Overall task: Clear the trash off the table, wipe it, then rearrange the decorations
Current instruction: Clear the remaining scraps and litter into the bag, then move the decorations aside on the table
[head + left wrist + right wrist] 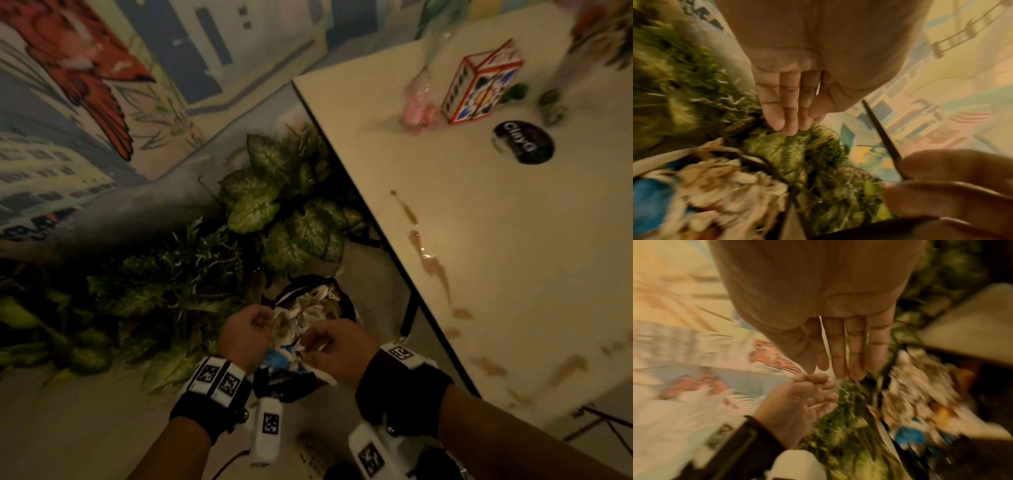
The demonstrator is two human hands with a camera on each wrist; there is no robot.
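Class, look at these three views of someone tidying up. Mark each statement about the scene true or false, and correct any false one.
1. Both hands are over the trash bin. True: the left hand and right hand hover above the trash bin, which is full of crumpled paper.
2. The table has been wiped clean. False: brown spills still streak the table near its edge.
3. The patterned box stands on the table. True: the patterned box sits near the far end.
4. The trash bin stands on the table. False: it is on the floor, beside the leafy plants.
5. A black round sticker lies on the table. True: the black round sticker is near the box.
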